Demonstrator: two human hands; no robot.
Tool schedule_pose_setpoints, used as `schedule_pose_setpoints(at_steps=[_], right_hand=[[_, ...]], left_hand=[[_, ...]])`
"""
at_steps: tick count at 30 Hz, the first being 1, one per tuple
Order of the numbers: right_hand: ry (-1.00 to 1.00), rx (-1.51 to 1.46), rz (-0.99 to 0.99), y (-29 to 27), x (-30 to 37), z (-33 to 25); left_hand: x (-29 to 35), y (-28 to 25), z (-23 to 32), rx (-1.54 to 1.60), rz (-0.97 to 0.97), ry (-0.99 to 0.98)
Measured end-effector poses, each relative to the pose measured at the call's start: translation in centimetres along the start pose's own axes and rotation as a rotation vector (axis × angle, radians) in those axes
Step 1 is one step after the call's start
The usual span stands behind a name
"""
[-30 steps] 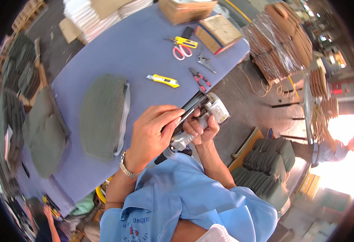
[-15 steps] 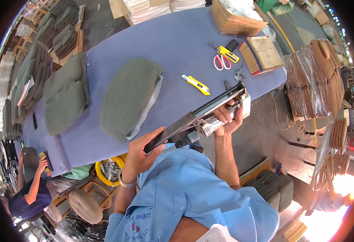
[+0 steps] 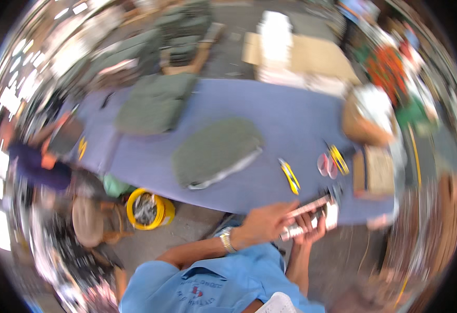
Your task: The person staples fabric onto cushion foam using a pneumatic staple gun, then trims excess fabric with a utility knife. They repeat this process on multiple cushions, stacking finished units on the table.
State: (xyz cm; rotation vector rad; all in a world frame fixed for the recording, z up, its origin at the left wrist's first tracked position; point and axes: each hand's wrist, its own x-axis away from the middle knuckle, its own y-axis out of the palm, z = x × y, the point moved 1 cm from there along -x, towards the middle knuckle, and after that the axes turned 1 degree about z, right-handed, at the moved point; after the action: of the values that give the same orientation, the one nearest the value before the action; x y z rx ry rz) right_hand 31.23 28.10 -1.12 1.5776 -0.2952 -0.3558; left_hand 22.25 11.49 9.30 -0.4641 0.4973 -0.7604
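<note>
Held metal tool (image 3: pixel 332 215) in curled right fingers (image 3: pixel 305 223); couldn't tell grip of left fingers (image 3: pixel 285 212); needed steady two-handed support.

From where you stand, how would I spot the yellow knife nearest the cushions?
Find the long blue table. Just beyond the left hand, right of the white-edged cushion, lies the slim yellow knife. It lies alone, unlike the other yellow tool, which sits beside the scissors.
</note>
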Motion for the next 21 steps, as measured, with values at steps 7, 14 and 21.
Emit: schedule_pose_setpoints(at_steps=[7,14,21], right_hand=[[0.177,0.143,-0.167,1.0,-1.8,-1.7],[0.215,0.351,-0.278,4.7,-5.7,-2.0],[0.145,1.207,-0.148,4.4,-7.9,-3.4]], left_hand=[[0.9,1.3,1.0,-0.143,0.021,-0.089],[-0.5,1.7,0.9,-0.19,0.264,0.014],[-0.7,0.3,-3.8,-0.202,0.366,0.044]])
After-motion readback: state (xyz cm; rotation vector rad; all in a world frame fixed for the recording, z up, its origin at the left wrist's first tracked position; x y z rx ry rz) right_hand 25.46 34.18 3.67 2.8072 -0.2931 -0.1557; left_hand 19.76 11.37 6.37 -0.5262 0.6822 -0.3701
